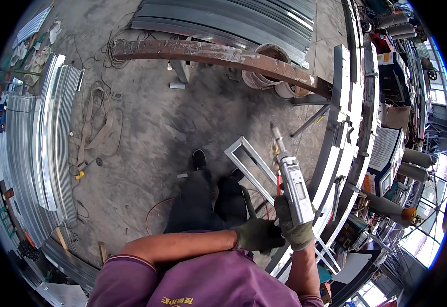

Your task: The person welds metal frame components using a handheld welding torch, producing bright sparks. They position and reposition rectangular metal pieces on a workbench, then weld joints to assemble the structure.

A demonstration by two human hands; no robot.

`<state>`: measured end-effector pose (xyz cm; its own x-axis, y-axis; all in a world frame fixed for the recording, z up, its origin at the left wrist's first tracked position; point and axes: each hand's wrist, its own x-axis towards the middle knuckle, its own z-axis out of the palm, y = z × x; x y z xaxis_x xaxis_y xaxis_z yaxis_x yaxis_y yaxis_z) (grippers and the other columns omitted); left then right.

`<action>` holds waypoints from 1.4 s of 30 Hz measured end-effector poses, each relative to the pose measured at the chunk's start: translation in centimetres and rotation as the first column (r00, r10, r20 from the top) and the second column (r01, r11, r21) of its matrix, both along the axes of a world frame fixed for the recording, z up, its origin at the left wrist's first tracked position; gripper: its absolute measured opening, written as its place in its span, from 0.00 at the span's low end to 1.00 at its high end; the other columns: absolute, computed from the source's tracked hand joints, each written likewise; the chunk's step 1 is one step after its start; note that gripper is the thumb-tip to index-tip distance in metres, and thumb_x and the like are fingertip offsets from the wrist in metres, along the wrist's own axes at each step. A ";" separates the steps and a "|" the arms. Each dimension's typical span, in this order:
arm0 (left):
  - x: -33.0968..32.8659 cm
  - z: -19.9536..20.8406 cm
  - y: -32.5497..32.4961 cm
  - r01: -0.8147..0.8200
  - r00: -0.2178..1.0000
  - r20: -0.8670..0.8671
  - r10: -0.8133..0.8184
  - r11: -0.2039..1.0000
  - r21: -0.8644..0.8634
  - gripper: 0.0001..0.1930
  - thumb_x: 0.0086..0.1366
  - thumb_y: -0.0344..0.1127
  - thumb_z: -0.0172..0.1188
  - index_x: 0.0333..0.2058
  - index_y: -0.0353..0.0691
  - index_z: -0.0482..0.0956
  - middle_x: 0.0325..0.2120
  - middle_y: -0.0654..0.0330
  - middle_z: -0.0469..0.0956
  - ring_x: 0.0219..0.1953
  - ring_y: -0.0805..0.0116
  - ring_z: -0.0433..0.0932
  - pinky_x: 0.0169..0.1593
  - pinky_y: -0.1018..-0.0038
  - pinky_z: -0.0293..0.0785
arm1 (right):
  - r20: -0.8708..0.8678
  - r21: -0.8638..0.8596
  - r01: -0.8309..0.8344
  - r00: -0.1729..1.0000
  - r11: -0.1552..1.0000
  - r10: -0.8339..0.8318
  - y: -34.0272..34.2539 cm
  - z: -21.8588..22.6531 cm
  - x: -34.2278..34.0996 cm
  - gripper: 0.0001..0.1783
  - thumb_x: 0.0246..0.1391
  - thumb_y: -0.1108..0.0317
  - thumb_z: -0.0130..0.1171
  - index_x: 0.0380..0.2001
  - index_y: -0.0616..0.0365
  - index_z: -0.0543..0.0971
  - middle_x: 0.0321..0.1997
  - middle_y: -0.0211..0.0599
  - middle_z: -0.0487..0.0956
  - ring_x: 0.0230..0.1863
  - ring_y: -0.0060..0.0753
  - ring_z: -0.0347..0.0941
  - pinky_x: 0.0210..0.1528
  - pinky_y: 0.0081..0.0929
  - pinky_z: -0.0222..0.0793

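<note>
A silver welding gun (296, 187) with a narrow copper-coloured tip points away from me, right of the middle. My right hand (294, 220), in a grey-green work glove, is closed around its rear body. My left hand (259, 234), gloved alike, reaches across my body to just beside the right wrist. Its fingers look curled, and what they hold, if anything, is hidden. Left of the gun a silver metal frame (241, 153) of square tubing stands tilted, its lower part hidden behind my hands.
A rusty beam (198, 51) crosses ahead, with a bucket (273, 51) behind it. Long metal rails (338, 117) run along my right, with machines (394, 77) beyond. Metal sheets (24, 133) are stacked at left. A strap (99, 123) and cables lie on the floor.
</note>
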<state>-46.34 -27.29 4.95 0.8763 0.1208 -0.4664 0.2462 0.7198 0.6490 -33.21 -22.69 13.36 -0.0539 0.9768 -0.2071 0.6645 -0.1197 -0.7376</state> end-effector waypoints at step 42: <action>-3.6 -4.8 -5.1 -0.252 0.959 0.185 0.216 0.948 0.195 0.25 0.73 0.57 0.61 0.53 0.42 0.87 0.48 0.45 0.88 0.54 0.48 0.86 0.61 0.58 0.77 | 0.165 -0.137 -0.105 0.978 0.985 0.127 -2.4 -5.8 -3.7 0.14 0.62 0.57 0.72 0.44 0.53 0.85 0.39 0.41 0.84 0.35 0.51 0.82 0.35 0.44 0.77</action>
